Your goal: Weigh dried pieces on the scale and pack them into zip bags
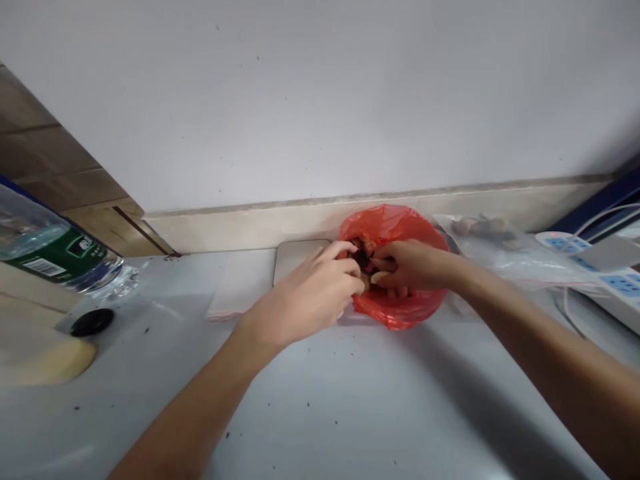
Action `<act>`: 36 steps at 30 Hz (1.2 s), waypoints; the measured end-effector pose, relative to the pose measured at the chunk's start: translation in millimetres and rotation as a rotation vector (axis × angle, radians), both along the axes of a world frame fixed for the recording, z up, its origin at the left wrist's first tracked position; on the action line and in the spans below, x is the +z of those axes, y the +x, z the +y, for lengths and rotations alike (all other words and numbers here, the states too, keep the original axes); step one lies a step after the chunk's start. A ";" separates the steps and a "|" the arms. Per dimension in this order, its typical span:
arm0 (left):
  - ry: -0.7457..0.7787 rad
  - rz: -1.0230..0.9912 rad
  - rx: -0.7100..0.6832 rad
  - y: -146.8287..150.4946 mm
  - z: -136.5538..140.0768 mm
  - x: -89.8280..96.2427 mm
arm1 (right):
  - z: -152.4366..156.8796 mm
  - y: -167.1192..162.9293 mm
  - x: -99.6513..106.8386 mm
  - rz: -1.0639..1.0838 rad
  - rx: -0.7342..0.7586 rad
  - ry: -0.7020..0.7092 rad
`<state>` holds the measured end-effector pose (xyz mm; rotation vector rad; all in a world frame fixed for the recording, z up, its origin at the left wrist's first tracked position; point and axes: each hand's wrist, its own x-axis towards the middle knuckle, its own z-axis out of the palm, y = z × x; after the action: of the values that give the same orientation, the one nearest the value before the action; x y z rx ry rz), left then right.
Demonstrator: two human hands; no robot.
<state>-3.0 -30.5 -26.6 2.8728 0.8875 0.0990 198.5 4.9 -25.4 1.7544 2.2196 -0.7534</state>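
A red plastic bag (pixel 395 313) stands with its mouth spread wide near the wall. Small dark and reddish-brown pieces (pixel 366 248) show inside it, too unclear to name. My left hand (pixel 320 283) reaches over the bag's left edge, its fingers curled closed at the pieces. From the right, my right hand (pixel 407 267) dips into the bag, fingers bent and pinched close to the left fingertips. What either hand pinches is hidden by the fingers. Behind my left hand lies a flat grey pad-like object (pixel 295 257), partly covered, beside a white folded sheet or tissue pack (pixel 240 287).
A clear plastic bag (pixel 495 247) with brownish pieces lies right of the red bag. Farther right is a white power strip (pixel 617 287) with cables. At left are a large green-labelled bottle (pixel 65 257), a black round lid (pixel 93 322) and a blurred pale container (pixel 45 357).
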 end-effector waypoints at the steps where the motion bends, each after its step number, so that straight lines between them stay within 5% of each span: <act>1: -0.012 -0.041 -0.004 -2.0 0.3 1.3 | 0.1 3.2 3.0 0.028 -0.023 0.004; 7: -0.051 -0.260 0.011 -20.2 3.8 11.9 | 0.0 17.1 21.0 0.151 -0.094 0.101; 14: -0.061 -0.230 0.113 -41.9 3.9 24.0 | 3.1 13.1 13.0 0.134 -0.098 0.151; 20: -0.278 0.022 0.487 -72.0 6.4 40.1 | -4.6 12.4 41.5 0.385 0.056 0.207; 27: -0.408 0.270 0.733 -98.6 10.8 52.4 | 10.5 -51.9 43.8 0.668 0.056 0.209; 36: -0.446 0.301 0.758 -98.3 12.0 53.3 | 22.6 -103.3 20.0 0.400 -0.082 -0.015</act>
<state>-101.4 -18.5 26.7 2.0433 1.7462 -0.4110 95.2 27.5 -5.3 1.8268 2.3818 -1.2306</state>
